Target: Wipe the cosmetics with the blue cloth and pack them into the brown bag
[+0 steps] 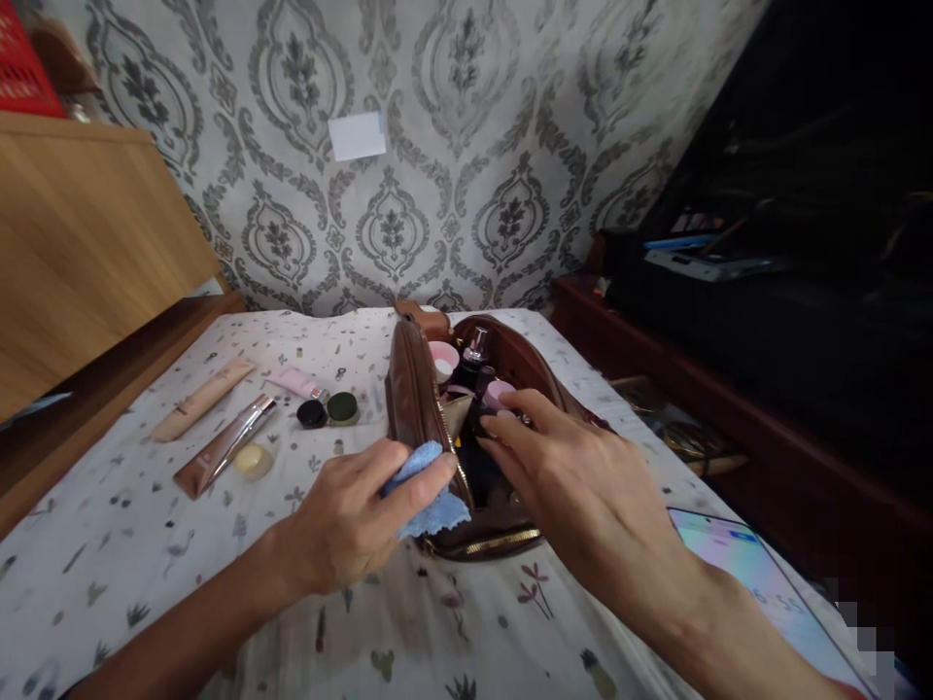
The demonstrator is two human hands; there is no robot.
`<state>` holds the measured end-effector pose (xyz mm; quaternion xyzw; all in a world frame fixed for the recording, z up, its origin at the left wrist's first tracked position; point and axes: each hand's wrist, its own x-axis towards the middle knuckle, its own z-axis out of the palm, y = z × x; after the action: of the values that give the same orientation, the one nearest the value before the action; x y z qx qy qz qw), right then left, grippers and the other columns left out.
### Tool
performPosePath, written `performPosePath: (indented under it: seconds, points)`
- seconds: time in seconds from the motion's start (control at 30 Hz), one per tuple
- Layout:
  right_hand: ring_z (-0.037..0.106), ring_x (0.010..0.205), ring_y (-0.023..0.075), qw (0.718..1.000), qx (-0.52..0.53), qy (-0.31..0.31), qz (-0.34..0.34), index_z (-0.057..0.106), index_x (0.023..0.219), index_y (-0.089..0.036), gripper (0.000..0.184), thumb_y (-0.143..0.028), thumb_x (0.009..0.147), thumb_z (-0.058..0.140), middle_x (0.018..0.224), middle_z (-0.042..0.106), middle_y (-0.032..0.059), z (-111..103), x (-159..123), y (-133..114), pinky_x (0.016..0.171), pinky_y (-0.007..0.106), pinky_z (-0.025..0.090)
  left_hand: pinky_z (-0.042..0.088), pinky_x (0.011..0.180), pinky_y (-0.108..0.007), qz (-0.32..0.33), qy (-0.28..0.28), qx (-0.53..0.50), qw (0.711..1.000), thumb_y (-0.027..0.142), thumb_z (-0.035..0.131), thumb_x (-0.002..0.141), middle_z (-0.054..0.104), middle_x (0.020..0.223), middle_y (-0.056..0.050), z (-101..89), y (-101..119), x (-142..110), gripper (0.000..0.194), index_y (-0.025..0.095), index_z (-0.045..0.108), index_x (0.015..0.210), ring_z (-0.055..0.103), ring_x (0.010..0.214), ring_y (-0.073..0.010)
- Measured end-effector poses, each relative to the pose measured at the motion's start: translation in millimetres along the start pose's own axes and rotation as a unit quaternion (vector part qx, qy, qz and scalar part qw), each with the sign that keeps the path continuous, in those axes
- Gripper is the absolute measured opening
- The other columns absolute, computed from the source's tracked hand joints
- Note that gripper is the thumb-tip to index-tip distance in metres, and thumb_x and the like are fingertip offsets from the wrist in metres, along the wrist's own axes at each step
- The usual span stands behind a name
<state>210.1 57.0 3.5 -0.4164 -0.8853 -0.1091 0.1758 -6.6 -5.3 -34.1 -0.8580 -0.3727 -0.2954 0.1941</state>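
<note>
A brown zippered bag (415,379) lies unzipped on the patterned sheet, with several cosmetics inside. Among these are a pink-and-white jar (443,358), a silver-capped bottle (477,345) and a pink round item (499,393). My left hand (364,510) is closed around a blue cloth (435,510) at the bag's near left edge. Reaching into the opening, my right hand (569,457) has its thumb and fingers close together near the pink item. Whether those fingertips grip anything is hard to make out.
Left of the bag lie a beige tube (205,399), a brown tube (224,447), a small pink tube (295,382), a black jar (311,415), a dark green lidded jar (342,408) and a yellow jar (253,461). A phone (758,583) rests at the right. Wooden furniture (94,233) borders the left side.
</note>
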Motion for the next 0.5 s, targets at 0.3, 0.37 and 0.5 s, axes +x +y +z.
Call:
performPosePath:
  seconds: [0.3, 0.37, 0.5]
  points:
    - [0.04, 0.05, 0.0096, 0.999, 0.049, 0.006, 0.007, 0.062, 0.067, -0.018, 0.029, -0.013, 0.092, 0.047, 0.08, 0.057, 0.0035, -1, -8, 12, 0.05, 0.031, 0.021, 0.046, 0.052, -0.024, 0.007, 0.001, 0.019, 1.0, 0.01, 0.036, 0.099, 0.055, 0.082, -0.003, -1.6, 1, 3, 0.035, 0.012, 0.05, 0.131, 0.052, 0.067, -0.0141]
    - [0.044, 0.051, 0.0103, 0.997, 0.076, 0.016, 0.007, 0.063, 0.069, -0.018, 0.032, -0.017, 0.096, 0.046, 0.076, 0.056, 0.0027, -3, -10, 12, 0.05, 0.03, 0.023, 0.045, 0.051, -0.024, 0.012, 0.004, 0.016, 1.0, 0.011, 0.036, 0.1, 0.055, 0.082, -0.004, -2.2, 1, 3, 0.034, 0.011, 0.051, 0.13, 0.052, 0.067, -0.0141]
    - [0.05, 0.054, 0.0106, 0.988, 0.15, 0.033, -0.009, 0.068, 0.08, -0.019, 0.034, -0.024, 0.102, 0.042, 0.077, 0.059, 0.0022, -7, -14, 13, 0.051, 0.028, 0.03, 0.046, 0.052, -0.024, 0.01, -0.004, 0.02, 1.0, 0.011, 0.037, 0.1, 0.055, 0.083, -0.004, -2.8, 0, 3, 0.033, 0.011, 0.051, 0.13, 0.053, 0.067, -0.0135]
